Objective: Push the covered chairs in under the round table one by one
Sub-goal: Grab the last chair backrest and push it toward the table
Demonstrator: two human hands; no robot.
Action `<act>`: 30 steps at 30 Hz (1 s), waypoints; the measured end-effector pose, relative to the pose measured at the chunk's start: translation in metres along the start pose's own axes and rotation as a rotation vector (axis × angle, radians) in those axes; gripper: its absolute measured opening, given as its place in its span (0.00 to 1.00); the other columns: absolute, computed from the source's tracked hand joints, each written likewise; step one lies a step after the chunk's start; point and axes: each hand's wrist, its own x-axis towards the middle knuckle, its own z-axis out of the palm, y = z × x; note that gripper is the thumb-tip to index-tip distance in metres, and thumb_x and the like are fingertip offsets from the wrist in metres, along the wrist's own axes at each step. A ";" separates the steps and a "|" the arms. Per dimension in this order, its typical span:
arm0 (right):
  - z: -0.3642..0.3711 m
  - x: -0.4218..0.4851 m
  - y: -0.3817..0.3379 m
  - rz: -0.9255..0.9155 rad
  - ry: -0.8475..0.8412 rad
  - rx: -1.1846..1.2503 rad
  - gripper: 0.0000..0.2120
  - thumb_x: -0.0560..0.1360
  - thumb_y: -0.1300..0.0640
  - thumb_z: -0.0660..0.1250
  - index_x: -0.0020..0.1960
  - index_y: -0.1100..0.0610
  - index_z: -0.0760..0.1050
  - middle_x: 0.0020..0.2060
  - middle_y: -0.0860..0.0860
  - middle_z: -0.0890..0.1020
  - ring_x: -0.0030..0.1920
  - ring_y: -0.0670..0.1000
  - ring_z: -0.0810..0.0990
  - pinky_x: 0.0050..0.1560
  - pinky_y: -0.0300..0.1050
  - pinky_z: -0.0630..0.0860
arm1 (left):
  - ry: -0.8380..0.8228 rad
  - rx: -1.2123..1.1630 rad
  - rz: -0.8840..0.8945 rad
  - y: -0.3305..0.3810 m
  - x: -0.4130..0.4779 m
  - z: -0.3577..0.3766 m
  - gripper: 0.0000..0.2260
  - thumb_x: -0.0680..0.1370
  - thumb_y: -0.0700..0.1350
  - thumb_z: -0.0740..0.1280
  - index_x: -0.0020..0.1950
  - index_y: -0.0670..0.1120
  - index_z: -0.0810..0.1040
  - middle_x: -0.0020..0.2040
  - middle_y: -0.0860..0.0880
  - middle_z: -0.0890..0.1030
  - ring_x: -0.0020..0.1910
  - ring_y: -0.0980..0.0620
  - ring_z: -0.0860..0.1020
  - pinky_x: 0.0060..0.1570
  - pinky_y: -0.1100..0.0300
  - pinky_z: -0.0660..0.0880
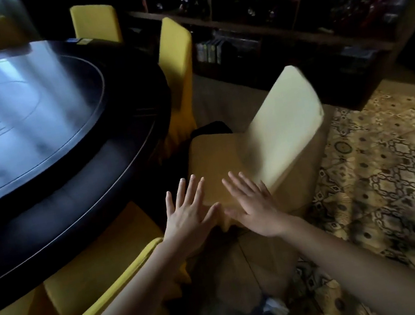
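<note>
A dark round table (pixel 77 206) with a glossy turntable top fills the left. One yellow-covered chair (pixel 276 146) stands pulled out to the table's right, its seat facing the table and its back towards the carpet. My left hand (pixel 191 212) and my right hand (pixel 252 204) are both stretched out flat, fingers spread, over the near edge of that chair's seat; neither grips anything. Another covered chair (pixel 97 274) is tucked under the table just below my left forearm. A third chair (pixel 176 60) stands against the table's far right side.
Two more yellow chairs (pixel 96 22) stand behind the table. A dark wooden shelf unit (pixel 303 31) with books and figures runs along the back wall. A patterned carpet (pixel 394 167) covers the floor on the right. My feet (pixel 270 309) show at the bottom.
</note>
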 end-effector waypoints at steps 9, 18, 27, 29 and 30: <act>-0.062 -0.020 0.152 0.139 0.096 0.089 0.41 0.69 0.28 0.41 0.77 0.46 0.45 0.78 0.45 0.42 0.76 0.46 0.37 0.74 0.63 0.43 | -0.039 -0.010 0.161 0.130 0.090 0.027 0.44 0.63 0.74 0.28 0.76 0.55 0.39 0.72 0.58 0.33 0.70 0.56 0.28 0.69 0.48 0.30; -0.107 -0.062 0.258 0.285 0.156 0.079 0.35 0.76 0.33 0.47 0.77 0.46 0.42 0.77 0.45 0.40 0.76 0.48 0.36 0.74 0.59 0.40 | -0.102 0.072 0.300 0.250 0.160 0.052 0.35 0.72 0.68 0.39 0.76 0.55 0.37 0.70 0.57 0.30 0.65 0.54 0.23 0.65 0.48 0.26; -0.125 -0.066 0.337 0.400 0.183 0.105 0.35 0.77 0.36 0.50 0.77 0.47 0.40 0.77 0.46 0.37 0.76 0.48 0.33 0.75 0.61 0.41 | -0.107 0.105 0.405 0.316 0.230 0.068 0.40 0.67 0.72 0.31 0.75 0.55 0.36 0.74 0.54 0.32 0.71 0.52 0.28 0.65 0.47 0.26; -0.133 -0.060 0.358 0.414 0.180 0.105 0.34 0.78 0.37 0.51 0.77 0.47 0.40 0.76 0.46 0.36 0.75 0.47 0.33 0.75 0.60 0.40 | -0.106 0.094 0.420 0.333 0.251 0.072 0.40 0.67 0.71 0.32 0.76 0.55 0.37 0.75 0.53 0.34 0.71 0.51 0.29 0.65 0.48 0.26; -0.138 -0.056 0.369 0.422 0.181 0.096 0.34 0.79 0.38 0.51 0.77 0.47 0.39 0.76 0.46 0.36 0.75 0.47 0.33 0.75 0.60 0.39 | -0.109 0.080 0.433 0.342 0.262 0.075 0.40 0.67 0.71 0.32 0.76 0.54 0.38 0.75 0.53 0.34 0.71 0.51 0.29 0.66 0.48 0.26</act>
